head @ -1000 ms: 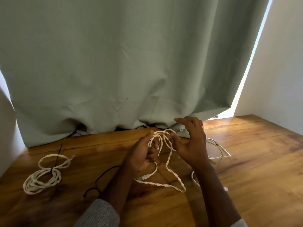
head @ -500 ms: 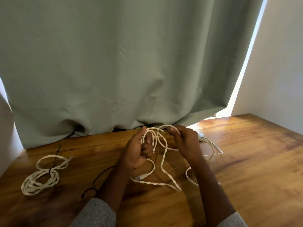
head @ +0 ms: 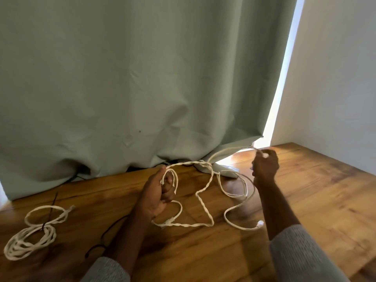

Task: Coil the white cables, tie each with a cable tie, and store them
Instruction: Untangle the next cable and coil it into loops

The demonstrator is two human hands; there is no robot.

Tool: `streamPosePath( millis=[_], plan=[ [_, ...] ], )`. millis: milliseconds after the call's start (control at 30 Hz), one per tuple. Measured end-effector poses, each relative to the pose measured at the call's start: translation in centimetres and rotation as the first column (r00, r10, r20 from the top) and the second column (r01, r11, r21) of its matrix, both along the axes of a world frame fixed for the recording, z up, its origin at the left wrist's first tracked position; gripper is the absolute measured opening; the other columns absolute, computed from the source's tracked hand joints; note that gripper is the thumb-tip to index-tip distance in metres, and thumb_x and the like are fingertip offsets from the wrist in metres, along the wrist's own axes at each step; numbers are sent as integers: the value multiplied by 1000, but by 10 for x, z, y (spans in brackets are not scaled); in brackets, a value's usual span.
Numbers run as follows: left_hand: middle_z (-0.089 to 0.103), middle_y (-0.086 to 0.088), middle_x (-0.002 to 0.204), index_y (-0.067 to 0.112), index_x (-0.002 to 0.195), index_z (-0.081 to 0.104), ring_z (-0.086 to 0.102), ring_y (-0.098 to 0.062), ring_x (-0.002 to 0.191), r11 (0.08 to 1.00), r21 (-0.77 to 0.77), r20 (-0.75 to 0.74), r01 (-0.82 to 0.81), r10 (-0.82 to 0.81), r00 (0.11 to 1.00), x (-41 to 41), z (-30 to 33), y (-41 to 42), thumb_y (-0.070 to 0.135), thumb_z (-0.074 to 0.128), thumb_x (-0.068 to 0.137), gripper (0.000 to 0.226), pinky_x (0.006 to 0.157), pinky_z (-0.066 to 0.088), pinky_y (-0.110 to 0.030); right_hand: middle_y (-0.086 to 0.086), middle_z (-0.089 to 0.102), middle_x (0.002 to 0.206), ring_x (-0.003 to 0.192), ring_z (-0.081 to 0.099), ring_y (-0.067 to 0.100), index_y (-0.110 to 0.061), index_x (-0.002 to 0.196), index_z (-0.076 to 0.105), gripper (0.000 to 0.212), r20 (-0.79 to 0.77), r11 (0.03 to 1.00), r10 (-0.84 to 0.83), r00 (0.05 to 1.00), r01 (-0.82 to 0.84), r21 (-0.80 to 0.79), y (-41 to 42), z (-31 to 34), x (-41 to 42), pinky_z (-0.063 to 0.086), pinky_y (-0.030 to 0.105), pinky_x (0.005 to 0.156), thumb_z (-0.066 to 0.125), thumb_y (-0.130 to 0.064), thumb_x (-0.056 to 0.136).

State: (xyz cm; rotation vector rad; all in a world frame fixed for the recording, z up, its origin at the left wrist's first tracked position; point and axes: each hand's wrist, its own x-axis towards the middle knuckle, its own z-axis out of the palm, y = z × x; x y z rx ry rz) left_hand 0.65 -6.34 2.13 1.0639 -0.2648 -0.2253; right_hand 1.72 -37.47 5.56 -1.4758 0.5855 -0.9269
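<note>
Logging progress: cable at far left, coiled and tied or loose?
Coiled and tied: the white cable lies in stacked loops on the table, a dark cable tie cinched across them.

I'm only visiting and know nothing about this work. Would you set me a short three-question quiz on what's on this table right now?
1. True or false: the coil at the table's left already has a black tie round it.
2. Which hand grips small loops of the twisted cable: the left hand or the right hand?
3. What hangs behind the table? A) a curtain B) a whiteboard C) a shelf

Key: 1 true. 2 the left hand; the right hand pinches a cable farther along. 3 A.
</note>
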Motion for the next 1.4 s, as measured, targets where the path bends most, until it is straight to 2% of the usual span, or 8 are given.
streamPosePath(
  millis=[167, 500, 700, 767, 867, 967, 1067, 1400],
  plan=[
    [26, 3, 46, 2, 93, 73, 16, -8, 36, 922, 362, 96, -137, 109, 989, -14, 6, -33, 40, 40, 105, 52, 41, 12, -19, 1, 73, 90, 73, 66, 21, -19, 104, 72, 17, -216, 661, 274, 937, -346, -665, 42, 16, -2, 51, 32, 72, 62, -31, 99],
    [53, 8, 39, 4, 62, 63, 49, -1, 39, 726, 546, 282, -419, 312, 907, -12, 1, -51, 35, 38, 105, 58, 54, 39, -24, 2, 72, 115, 97, 61, 9, -11, 119, 71, 26, -379, 351, 516, 768, -594, -724, 85, 36, 4, 39, 6, 76, 50, -12, 104],
    [54, 7, 47, -3, 66, 61, 47, 1, 44, 761, 556, 420, -334, 90, 903, -18, 1, -61, 33, 41, 105, 56, 59, 38, -26, -8, 69, 119, 100, 61, 2, -14, 123, 73, 27, -759, -139, 503, 413, -829, -542, 121, 79, 22, 44, 10, 91, 60, -15, 100],
    [56, 5, 53, -7, 70, 59, 51, 0, 50, 783, 531, 494, -324, 25, 869, -24, 3, -63, 27, 42, 105, 52, 59, 40, -20, -2, 69, 127, 118, 60, 15, -20, 124, 73, 28, -861, -140, 376, 343, -897, -419, 133, 76, 30, 46, 33, 105, 64, -27, 98],
    [50, 12, 46, -12, 75, 59, 46, 4, 46, 821, 477, 496, -314, 44, 868, -33, 3, -61, 22, 42, 105, 49, 51, 36, -10, 2, 61, 130, 127, 49, 26, -28, 122, 68, 41, -716, -43, -69, 695, -719, -694, 135, 55, 36, 33, 53, 106, 65, -54, 91],
    [49, 8, 46, -12, 76, 60, 43, 1, 39, 887, 370, 347, -277, 145, 927, -29, 4, -51, 23, 40, 106, 50, 42, 32, -11, 4, 68, 95, 92, 64, 26, -20, 91, 66, 49, -466, 331, 14, 884, -444, -833, 126, 39, 32, 49, 42, 90, 47, -65, 96],
    [46, 3, 43, -6, 77, 58, 35, -5, 33, 949, 211, 214, -234, 189, 959, -15, 1, -37, 28, 37, 106, 50, 36, 28, -16, 11, 71, 80, 69, 67, 20, -5, 87, 72, 50, -516, 568, 517, 683, -725, -389, 111, 39, 29, 52, 25, 68, 42, -39, 107],
    [26, 4, 35, 4, 58, 54, 19, -7, 29, 969, -227, 77, 97, -81, 994, -2, 2, -19, 39, 27, 104, 64, 38, 13, -21, 10, 74, 92, 77, 71, 21, -23, 132, 52, 50, -402, 299, 860, 315, -949, -105, 112, 21, -15, 56, 30, 69, 71, -4, 89]
  ],
)
